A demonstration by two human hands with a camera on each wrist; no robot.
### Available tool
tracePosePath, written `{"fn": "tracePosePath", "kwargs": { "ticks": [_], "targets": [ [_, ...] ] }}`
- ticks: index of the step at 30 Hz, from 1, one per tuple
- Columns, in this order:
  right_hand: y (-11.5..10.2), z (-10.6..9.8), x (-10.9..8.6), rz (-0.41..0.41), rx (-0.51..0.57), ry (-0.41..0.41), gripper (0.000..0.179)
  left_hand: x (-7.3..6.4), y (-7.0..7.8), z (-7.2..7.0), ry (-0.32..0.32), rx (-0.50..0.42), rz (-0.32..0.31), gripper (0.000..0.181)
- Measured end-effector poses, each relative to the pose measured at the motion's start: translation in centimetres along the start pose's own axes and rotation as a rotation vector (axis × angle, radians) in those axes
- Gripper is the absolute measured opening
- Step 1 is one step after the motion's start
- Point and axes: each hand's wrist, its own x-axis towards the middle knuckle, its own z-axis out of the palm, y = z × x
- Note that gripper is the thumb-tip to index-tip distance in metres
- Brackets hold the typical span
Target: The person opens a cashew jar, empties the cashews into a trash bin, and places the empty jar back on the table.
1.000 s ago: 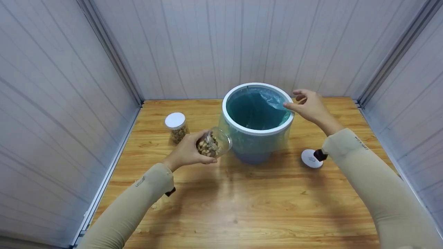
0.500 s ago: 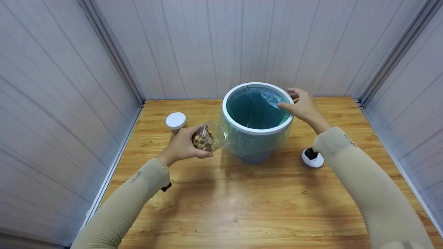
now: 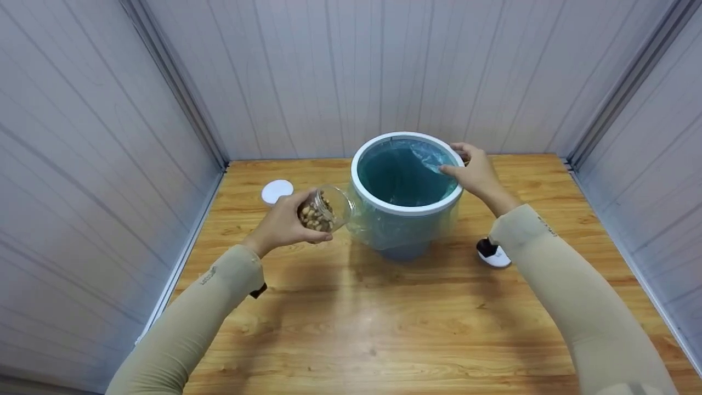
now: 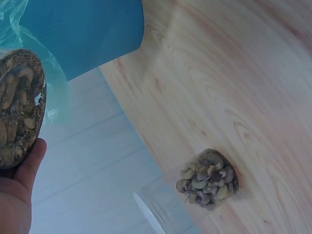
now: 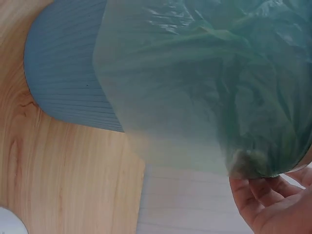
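Note:
In the head view my left hand [image 3: 282, 222] grips a clear jar of nuts [image 3: 317, 216]. The jar is uncapped and tilted, its mouth facing the bin on the right. Its nut-filled base [image 4: 19, 107] shows at the left of the left wrist view. At the middle stands a blue trash bin [image 3: 406, 251] with a white rim and a green see-through bag [image 3: 378, 227] folded over it. My right hand [image 3: 478, 174] holds the bin's right rim, thumb inside, fingers outside. From the right wrist view, the fingertips [image 5: 261, 187] lie against the bag.
A second jar of nuts [image 4: 207, 180] with a white lid [image 3: 277, 190] stands behind my left hand, mostly hidden in the head view. One loose white lid [image 3: 498, 258] lies on the wooden floor [image 3: 373, 329] to the right. Pale panel walls [image 3: 329, 71] enclose the sides and back.
My left hand has drawn the jar left and slightly up, away from the bin, covering more of the second jar. My right hand has moved left onto the bin's rim.

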Motion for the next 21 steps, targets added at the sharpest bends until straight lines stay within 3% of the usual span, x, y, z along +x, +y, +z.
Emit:
{"fn": "tracePosePath", "kwargs": {
  "ticks": [10,21],
  "targets": [
    [-0.2,0.4,-0.1,0.036,0.035,0.044,0.063,0.8,0.4,-1.2,0.017,0.025,0.025,0.09],
    [-0.4,0.4,0.0,0.052,0.01,0.054,0.066,1.9,1.6,-2.4,0.05,0.041,0.006,0.089]
  ]
}}
